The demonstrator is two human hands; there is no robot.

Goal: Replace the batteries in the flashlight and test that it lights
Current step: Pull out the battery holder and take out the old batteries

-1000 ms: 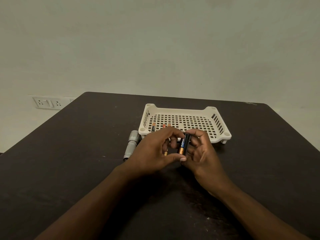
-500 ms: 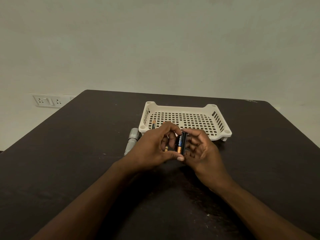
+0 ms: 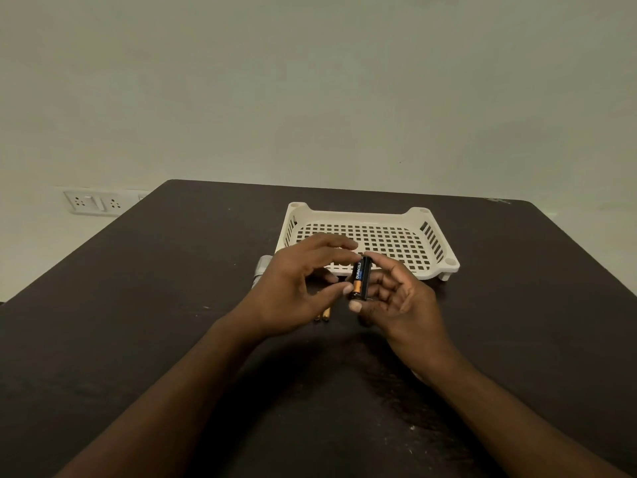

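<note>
My right hand (image 3: 396, 305) pinches a black battery holder (image 3: 366, 281) upright, index finger on its top and thumb under its bottom. A black and copper battery (image 3: 358, 278) sits in the holder's left side. My left hand (image 3: 293, 288) is beside it with the fingers spread. Its thumb tip touches the battery's copper end, and the index finger hovers above without touching. The grey flashlight body (image 3: 259, 272) lies on the table, mostly hidden behind my left hand. Two loose batteries (image 3: 324, 314) lie on the table under my left palm.
A white perforated plastic basket (image 3: 448, 263) stands just beyond my hands on the dark table (image 3: 138, 322). A wall socket plate (image 3: 91, 201) is at the far left, off the table.
My left hand's fingers have lifted off the battery and spread, leaving only the thumb on it. The holder has tilted upright in my right hand.
</note>
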